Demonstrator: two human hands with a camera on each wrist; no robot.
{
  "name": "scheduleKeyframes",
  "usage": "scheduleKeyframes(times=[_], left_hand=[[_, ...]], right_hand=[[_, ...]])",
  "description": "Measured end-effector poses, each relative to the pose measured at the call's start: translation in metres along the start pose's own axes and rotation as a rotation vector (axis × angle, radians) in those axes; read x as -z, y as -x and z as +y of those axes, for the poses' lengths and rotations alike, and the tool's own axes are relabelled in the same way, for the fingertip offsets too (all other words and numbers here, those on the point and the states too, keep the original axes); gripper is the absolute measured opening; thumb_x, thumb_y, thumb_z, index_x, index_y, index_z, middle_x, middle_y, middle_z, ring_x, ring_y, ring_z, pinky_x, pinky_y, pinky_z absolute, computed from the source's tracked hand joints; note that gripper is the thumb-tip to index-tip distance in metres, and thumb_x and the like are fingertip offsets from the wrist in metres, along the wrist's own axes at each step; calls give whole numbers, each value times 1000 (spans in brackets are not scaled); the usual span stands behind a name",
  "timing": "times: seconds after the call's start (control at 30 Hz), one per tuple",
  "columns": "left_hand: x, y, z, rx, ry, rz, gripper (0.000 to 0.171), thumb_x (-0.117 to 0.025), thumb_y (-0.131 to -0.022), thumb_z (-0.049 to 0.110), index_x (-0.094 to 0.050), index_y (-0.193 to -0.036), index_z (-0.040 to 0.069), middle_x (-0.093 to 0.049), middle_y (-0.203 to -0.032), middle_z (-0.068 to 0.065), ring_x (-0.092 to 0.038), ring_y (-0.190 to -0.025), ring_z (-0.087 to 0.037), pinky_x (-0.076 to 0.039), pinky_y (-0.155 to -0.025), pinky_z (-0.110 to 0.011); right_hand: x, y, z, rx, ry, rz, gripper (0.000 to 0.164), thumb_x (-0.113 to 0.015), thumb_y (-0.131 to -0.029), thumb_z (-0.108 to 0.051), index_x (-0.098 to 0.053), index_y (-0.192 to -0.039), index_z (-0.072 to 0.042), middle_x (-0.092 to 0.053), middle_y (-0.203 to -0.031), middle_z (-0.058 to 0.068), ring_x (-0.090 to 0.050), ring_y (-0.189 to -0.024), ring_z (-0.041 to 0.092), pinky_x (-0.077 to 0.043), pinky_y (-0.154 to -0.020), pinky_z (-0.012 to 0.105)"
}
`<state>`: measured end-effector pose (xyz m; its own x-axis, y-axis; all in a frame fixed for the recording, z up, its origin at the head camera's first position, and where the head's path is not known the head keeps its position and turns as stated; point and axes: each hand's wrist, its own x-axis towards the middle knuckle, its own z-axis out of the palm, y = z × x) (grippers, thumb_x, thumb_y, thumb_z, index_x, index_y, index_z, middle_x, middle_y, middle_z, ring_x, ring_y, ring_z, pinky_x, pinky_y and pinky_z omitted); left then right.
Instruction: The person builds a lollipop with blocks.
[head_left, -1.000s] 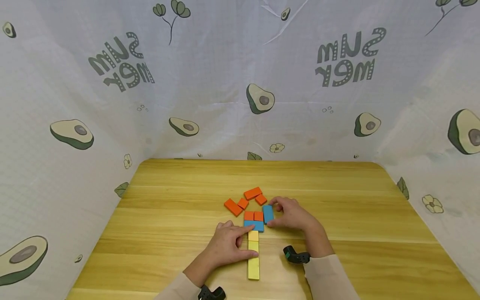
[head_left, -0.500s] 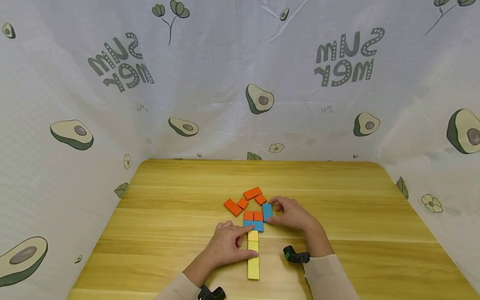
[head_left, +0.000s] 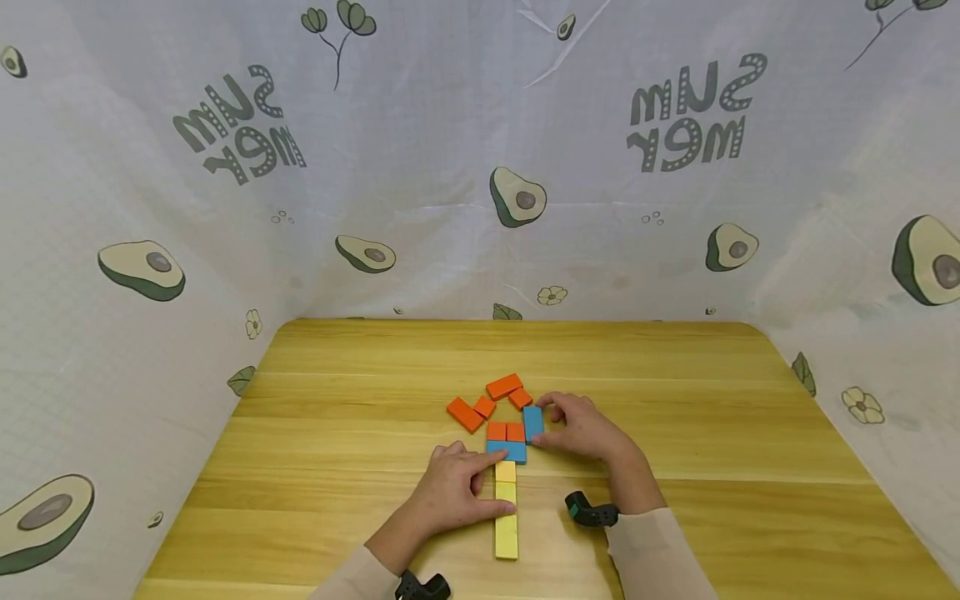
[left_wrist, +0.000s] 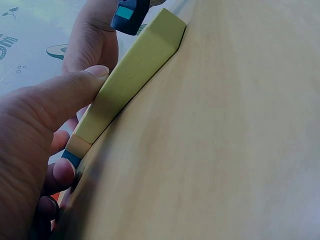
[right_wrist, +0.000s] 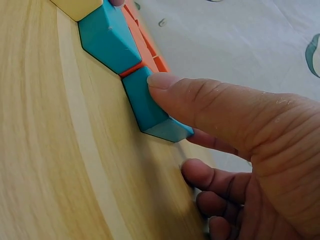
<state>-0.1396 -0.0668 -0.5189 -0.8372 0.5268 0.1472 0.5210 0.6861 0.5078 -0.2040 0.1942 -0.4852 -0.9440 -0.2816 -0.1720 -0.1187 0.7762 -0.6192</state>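
My right hand (head_left: 588,429) pinches a blue rectangular block (head_left: 533,423) by its two ends, thumb at the near end and index finger at the far end. This block lies upright in the head view, beside two small orange blocks (head_left: 516,432); the right wrist view shows its corner (right_wrist: 142,102) close against them. Under the orange pair lies another blue block (head_left: 517,455) set crosswise. My left hand (head_left: 453,492) touches it with an outstretched index finger, and its thumb rests on the long yellow block (head_left: 507,537). Between them sits a small pale-yellow block (head_left: 506,472).
Beyond the row, loose orange pieces lie on the wooden table (head_left: 360,433): a long one (head_left: 465,414) and a small one (head_left: 485,407) at left, another long one (head_left: 504,386) and small one (head_left: 521,399) at right. A patterned cloth (head_left: 450,150) surrounds the table.
The right hand has slid the blue block slightly away from me and left, closer to the small orange pair. The left hand and the other blocks stay put.
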Motion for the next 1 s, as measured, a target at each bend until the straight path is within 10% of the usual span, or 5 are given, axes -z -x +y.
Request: scheduleKeyframes(times=[1.0], left_hand=[[1, 1, 2, 4, 16, -6, 73, -76, -79, 67, -62, -142, 32, -41, -62, 22, -32, -69, 1, -26, -78, -25]], right_hand=[[1, 1, -1, -7, 1, -1, 52, -85, -83, -37, -63, -125, -16, -57, -100, 4, -46, -97, 24, -42, -79, 38]])
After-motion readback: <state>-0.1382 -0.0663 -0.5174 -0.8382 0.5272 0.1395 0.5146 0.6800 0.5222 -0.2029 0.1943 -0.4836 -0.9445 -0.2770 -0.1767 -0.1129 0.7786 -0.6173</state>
